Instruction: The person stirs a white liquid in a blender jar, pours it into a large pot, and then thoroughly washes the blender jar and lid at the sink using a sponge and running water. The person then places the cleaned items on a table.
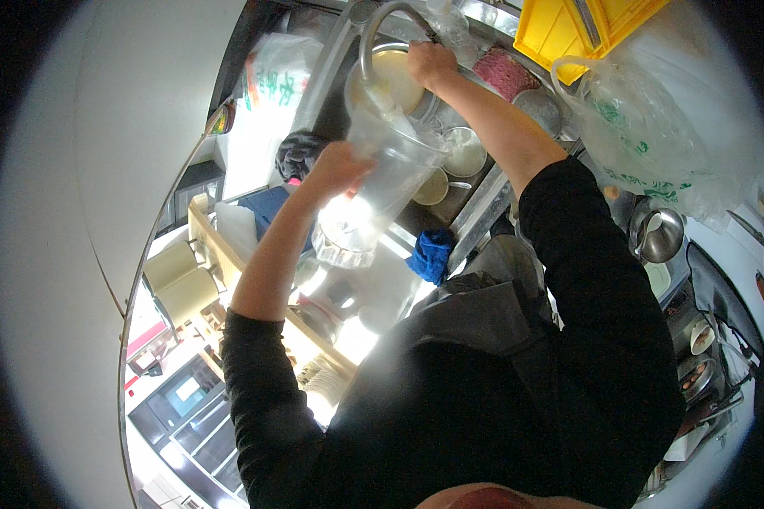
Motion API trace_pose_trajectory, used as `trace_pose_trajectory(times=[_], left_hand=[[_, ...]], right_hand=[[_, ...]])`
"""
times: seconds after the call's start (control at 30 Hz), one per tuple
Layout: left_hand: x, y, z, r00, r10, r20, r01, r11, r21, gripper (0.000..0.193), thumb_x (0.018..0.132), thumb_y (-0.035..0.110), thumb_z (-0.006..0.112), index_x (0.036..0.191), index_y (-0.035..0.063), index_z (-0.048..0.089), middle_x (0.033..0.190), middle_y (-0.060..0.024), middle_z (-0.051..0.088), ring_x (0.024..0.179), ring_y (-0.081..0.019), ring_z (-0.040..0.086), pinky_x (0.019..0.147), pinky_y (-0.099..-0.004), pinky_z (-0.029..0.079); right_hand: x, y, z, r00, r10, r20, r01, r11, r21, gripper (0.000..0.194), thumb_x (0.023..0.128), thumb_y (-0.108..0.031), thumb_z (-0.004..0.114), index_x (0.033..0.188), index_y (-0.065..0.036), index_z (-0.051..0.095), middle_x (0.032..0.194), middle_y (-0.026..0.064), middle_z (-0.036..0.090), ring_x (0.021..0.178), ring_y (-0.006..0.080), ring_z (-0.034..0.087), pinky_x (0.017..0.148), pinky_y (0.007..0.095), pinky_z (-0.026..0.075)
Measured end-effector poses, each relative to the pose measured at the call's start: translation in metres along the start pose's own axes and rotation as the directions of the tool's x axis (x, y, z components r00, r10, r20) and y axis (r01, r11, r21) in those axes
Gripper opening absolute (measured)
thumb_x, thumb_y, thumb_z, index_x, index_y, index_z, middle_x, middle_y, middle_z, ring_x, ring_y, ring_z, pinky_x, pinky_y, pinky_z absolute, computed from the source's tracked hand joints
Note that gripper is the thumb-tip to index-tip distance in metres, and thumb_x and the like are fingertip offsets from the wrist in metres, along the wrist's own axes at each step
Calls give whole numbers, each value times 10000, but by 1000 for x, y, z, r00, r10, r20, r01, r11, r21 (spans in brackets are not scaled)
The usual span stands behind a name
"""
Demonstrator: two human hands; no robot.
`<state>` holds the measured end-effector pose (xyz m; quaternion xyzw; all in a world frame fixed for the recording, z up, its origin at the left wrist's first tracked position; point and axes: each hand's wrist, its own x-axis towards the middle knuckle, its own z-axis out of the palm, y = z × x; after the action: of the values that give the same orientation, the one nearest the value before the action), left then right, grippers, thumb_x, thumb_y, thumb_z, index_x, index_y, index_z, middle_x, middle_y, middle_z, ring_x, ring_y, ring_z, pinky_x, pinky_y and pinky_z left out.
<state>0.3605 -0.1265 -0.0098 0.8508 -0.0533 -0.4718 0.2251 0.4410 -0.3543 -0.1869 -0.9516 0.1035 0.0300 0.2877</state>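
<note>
My left hand (pixel 340 167) grips a large clear plastic pitcher (pixel 395 181) by its side. The pitcher is tilted, with its mouth towards the sink and its thick ribbed base nearer my body. A curved metal faucet (pixel 366 54) reaches over the pitcher's mouth, and whitish water seems to run from its end. My right hand (pixel 433 63) is closed at the faucet's far end; its fingers are partly hidden. Behind the pitcher stands a round metal basin (pixel 401 79) with pale yellowish contents. Beside it are a bowl of whitish liquid (pixel 463 153) and a smaller bowl (pixel 431 188) with a spoon.
A blue cloth (pixel 431 254) hangs by the sink's front edge (pixel 484 203). Dark crumpled cloth (pixel 299 156) lies left of the sink. A pink scouring pad (pixel 506 71), a yellow plastic crate (pixel 566 35) and a clear plastic bag (pixel 649 133) are at right, with a metal bowl (pixel 662 235) farther down.
</note>
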Motion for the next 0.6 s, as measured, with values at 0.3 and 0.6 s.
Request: trace_pose_trajectory(times=[0.3,0.6], left_hand=[[-17,-13,0,996,-1,-84,4,999,42,262,912,221,662,759,48,538,539,-23,544,431,-114,523,392,-275,418],[-109,-72,5,924,170,-341,-187,982,-15,162,903,154,664,835,24,595,628,-31,571,552,-118,546,504,-300,444]], right_hand=[[-4,7,30,951,96,-295,-22,970,242,348,940,-273,485,1037,34,618,969,265,679,885,442,665,790,536,517],[-92,24,16,982,189,15,-147,711,688,355,936,-324,579,1063,6,612,887,132,621,704,243,638,628,392,516]])
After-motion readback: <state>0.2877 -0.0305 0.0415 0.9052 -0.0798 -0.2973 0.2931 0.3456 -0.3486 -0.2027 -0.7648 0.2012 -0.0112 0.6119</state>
